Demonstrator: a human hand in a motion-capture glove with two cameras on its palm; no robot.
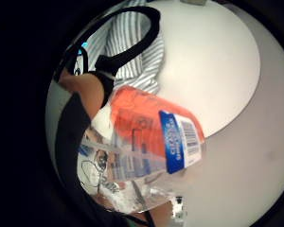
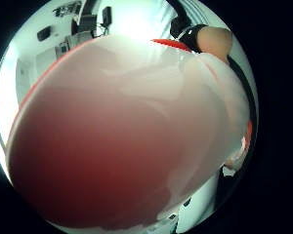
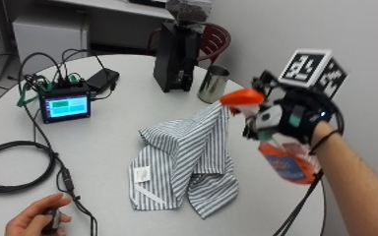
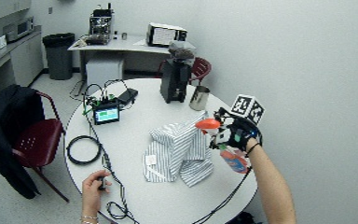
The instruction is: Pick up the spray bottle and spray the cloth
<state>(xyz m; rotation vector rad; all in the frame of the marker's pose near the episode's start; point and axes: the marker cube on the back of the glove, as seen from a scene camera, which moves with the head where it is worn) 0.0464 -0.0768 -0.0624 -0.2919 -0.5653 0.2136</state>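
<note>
While the striped cloth (image 3: 186,162) lies crumpled in the middle of the round white counter (image 3: 110,147), the gloved right hand (image 3: 294,120) holds the spray bottle (image 3: 277,147) up in the air at about 3 o'clock from it. Its fingers curl around the neck of the bottle. The orange spray top (image 3: 241,97) points at the cloth, and one raised corner of the cloth comes up very near the nozzle. From the little finger side, the clear bottle (image 1: 146,142) with its orange and blue label sits close against the palm, with the cloth (image 1: 132,52) and counter below.

At 12 o'clock from the cloth stand a black box (image 3: 174,54) and a shiny metal cup (image 3: 213,83). At 10 o'clock sits a small screen (image 3: 64,105) with wires. The bare hand (image 3: 35,219) rests on the counter at 8 o'clock.
</note>
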